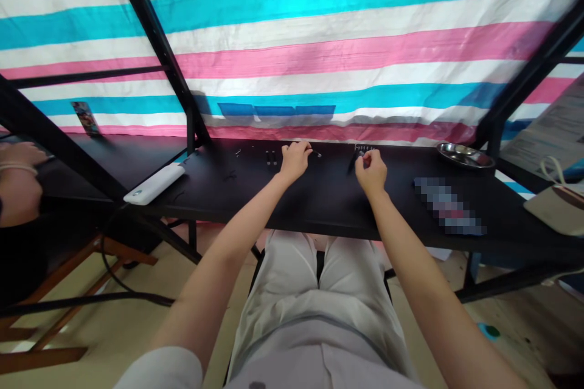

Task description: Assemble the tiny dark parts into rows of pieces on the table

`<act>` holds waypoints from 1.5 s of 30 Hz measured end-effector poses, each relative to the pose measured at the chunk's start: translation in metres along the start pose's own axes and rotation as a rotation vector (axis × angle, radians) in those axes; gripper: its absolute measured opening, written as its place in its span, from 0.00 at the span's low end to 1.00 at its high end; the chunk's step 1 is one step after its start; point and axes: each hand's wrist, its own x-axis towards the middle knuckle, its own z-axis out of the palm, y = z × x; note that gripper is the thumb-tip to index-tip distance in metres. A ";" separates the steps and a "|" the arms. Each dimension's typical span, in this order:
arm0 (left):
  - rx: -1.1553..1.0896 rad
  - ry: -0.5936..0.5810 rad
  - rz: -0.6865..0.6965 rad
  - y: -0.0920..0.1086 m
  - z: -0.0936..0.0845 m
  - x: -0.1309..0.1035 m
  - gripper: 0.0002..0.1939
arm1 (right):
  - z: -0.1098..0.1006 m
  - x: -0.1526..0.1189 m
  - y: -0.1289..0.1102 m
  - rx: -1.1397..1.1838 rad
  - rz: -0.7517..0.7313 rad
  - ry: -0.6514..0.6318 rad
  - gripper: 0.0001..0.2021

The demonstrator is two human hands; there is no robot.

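Over the back of the black table (319, 200), my left hand (295, 160) has its fingers closed in a pinch; whatever it holds is too small to name. A tiny piece (319, 155) lies just right of those fingertips. Two small dark pieces with light ends (271, 158) lie left of this hand. My right hand (371, 170) is pinched too, around something I cannot make out. Right behind it is a row of small metallic pieces (365, 148), and a dark thin item (353, 160) lies at its left.
A white power strip (155, 184) with a black cable lies on the left. On the right are a shiny metal dish (465, 156), a blurred packet (449, 206) and a beige bag (556, 206). Black frame posts flank the table. Another person's arm (19, 182) shows far left.
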 end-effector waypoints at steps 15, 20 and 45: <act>-0.652 0.046 -0.186 0.008 0.046 -0.035 0.05 | 0.017 -0.016 -0.024 -0.014 -0.358 -0.396 0.18; -0.645 0.033 -0.174 0.010 0.043 -0.036 0.05 | 0.024 -0.019 -0.025 -0.029 -0.435 -0.414 0.16; -0.507 0.034 -0.233 0.009 0.044 -0.040 0.06 | 0.030 -0.020 -0.020 -0.021 -0.451 -0.389 0.16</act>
